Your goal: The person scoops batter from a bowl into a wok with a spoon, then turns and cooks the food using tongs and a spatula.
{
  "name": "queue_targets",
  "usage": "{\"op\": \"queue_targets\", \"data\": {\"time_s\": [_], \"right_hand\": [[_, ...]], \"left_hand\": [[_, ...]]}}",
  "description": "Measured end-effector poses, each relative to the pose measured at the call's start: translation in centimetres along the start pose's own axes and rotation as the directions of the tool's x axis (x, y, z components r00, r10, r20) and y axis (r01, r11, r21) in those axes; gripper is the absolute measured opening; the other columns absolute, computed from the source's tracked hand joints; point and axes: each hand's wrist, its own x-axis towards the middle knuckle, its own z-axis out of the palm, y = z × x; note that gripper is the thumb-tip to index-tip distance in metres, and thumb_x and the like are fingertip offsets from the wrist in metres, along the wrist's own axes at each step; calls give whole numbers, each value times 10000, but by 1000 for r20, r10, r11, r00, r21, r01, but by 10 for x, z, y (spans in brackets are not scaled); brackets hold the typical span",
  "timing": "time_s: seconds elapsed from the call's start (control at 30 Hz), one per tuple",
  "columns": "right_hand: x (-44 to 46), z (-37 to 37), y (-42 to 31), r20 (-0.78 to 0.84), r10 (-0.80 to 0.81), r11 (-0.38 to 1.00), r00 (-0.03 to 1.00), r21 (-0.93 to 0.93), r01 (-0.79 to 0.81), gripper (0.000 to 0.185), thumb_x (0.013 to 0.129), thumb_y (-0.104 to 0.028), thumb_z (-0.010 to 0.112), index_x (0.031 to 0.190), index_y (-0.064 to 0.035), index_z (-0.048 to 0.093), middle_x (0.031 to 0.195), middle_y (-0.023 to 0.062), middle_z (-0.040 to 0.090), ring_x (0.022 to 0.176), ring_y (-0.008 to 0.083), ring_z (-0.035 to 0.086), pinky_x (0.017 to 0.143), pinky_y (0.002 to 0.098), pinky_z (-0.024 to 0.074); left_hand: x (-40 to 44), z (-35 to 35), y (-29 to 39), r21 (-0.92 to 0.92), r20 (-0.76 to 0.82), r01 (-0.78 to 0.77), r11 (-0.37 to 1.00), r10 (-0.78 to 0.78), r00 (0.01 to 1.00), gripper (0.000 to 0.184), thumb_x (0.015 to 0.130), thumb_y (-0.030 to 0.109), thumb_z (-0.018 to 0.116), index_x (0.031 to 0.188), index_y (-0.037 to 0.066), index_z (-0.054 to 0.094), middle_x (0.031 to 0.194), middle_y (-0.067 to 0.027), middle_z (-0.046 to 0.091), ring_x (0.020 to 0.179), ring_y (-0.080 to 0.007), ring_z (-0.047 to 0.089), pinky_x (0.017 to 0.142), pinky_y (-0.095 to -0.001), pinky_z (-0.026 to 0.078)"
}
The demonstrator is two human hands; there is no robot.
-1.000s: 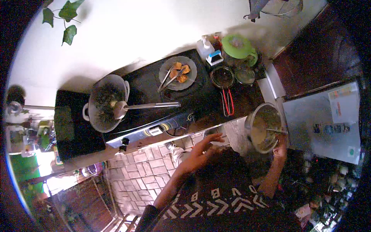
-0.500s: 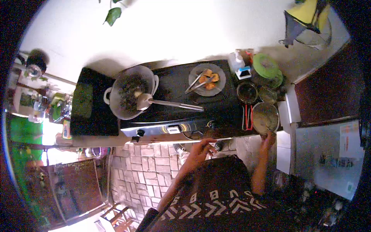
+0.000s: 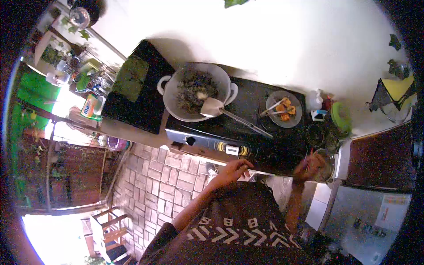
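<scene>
1. At the near right end of the table (image 3: 287, 165), head view: a bowl (image 3: 329, 170) sits at or over the front edge, just beside a small dark pan (image 3: 315, 133). Bowl support cannot be confirmed.
2. Right hand (image 3: 308, 167): overlaps the bowl's left side. Motion blur hides the fingers; whether they are clamped on the rim cannot be told. Hazard: a weak or one-sided grip could let the bowl tip and spill. A knock against the pan could do the same.
3. Left hand (image 3: 236, 171): nothing visible in it; fingers loosely curled and apart from any tool, near the front of the stove (image 3: 204, 140). Hazard: a sleeve or wrist could brush a control knob (image 3: 190, 140) if the arm swings across the panel.
4. Wok (image 3: 171, 98): holds dark, leafy-looking food (image 3: 196, 84). A spatula (image 3: 212, 107) leans on its rim, handle projecting right. Hazard: an arm catching the handle could flip the spatula and scatter food.
5. Plate (image 3: 275, 96): carries orange-brown pieces (image 3: 290, 109) and tongs (image 3: 273, 113) that overhang its left edge. Hazard: snagging the tongs could drag pieces off.
</scene>
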Motion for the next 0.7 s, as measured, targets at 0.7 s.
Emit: {"op": "queue_targets", "data": {"time_s": [0.7], "right_hand": [[-4, 110, -195, 671, 28, 999, 741, -1, -38, 324, 897, -90, 635, 1221, -93, 640, 1019, 130, 704, 896, 334, 660, 861, 437, 479]], "left_hand": [[-55, -209, 27, 86, -57, -13, 996, 18, 998, 267, 1021, 219, 518, 1192, 37, 611, 940, -77, 710, 832, -130, 646, 758, -294, 530]]}}
